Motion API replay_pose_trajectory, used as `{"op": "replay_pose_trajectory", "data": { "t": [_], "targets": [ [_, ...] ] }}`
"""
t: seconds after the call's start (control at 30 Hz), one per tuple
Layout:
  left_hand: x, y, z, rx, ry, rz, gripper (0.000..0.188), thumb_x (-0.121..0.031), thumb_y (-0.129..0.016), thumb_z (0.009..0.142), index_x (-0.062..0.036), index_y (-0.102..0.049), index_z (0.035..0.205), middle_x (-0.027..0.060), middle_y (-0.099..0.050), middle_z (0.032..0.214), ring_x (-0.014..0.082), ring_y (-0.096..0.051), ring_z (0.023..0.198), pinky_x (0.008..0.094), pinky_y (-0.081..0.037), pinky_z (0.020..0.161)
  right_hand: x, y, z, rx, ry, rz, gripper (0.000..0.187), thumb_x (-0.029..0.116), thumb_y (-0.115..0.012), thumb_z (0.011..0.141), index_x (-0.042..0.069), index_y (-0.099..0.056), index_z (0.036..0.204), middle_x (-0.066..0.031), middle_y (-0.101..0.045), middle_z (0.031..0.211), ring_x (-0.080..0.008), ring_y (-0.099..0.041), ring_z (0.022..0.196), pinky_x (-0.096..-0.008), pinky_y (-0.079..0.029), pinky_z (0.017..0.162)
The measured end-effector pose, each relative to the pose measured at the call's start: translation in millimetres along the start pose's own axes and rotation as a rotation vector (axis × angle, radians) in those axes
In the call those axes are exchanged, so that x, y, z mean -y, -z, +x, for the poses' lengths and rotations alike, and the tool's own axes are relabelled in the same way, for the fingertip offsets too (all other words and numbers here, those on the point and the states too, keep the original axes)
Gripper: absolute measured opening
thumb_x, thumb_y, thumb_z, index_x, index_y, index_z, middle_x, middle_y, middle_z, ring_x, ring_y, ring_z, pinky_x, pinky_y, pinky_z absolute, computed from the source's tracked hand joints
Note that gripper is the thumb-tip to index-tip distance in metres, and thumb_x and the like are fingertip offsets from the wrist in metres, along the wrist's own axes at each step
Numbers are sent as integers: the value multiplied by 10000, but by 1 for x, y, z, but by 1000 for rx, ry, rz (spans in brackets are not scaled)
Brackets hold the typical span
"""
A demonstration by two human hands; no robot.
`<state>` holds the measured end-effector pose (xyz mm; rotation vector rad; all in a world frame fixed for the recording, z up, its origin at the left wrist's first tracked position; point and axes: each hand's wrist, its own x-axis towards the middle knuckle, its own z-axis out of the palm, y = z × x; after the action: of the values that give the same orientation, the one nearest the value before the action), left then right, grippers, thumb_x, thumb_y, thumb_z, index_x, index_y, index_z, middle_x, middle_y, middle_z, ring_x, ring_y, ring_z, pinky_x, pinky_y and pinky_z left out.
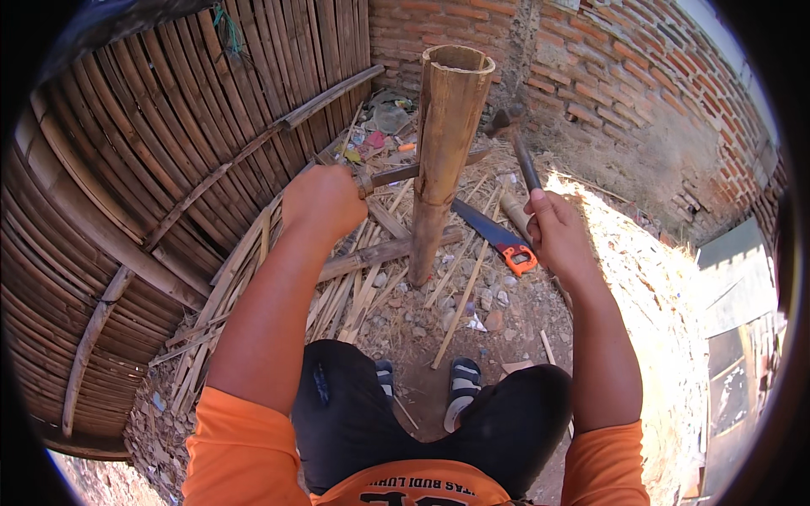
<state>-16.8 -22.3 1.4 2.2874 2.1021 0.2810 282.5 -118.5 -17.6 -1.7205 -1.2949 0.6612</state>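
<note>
An upright length of bamboo (451,126) stands in front of me, its hollow cut end facing up and its foot near the ground. My left hand (325,202) is closed around the handle of a machete (395,175). The machete's blade crosses the bamboo, and its tip shows on the right side. The bamboo hides the middle of the blade, so I cannot tell whether it sits in a split or behind. In my right hand (557,236) is a hammer (525,160), gripped by its handle, with the head raised beside the bamboo's right side.
A handsaw with an orange handle (517,257) lies on the stony ground right of the bamboo. Split bamboo strips (346,295) and a wooden pole (371,257) lie at left. A bamboo fence (194,126) rises at left, a brick wall (624,93) behind.
</note>
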Motion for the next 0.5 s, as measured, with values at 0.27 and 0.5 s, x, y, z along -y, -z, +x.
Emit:
{"op": "replay_pose_trajectory", "data": {
  "t": [0.27,0.5],
  "targets": [
    [-7,3,1,18,3,5,354,-234,-701,818,-110,-753,1145,144,-756,1068,328,-725,1009,448,-589,878,-35,-18,15,-260,364,-220,468,488,-436,1093,56,-572,975,33,-469,653,-61,-427,528,-261,-332,478],
    [6,2,-3,-7,6,-17,298,-215,-703,826,-93,-762,1092,153,-750,1096,324,-721,1036,437,-582,899,33,9,-12,-137,182,234,471,478,-449,1092,42,-572,964,34,-463,653,-56,-424,563,-253,-336,503]
  ]
}}
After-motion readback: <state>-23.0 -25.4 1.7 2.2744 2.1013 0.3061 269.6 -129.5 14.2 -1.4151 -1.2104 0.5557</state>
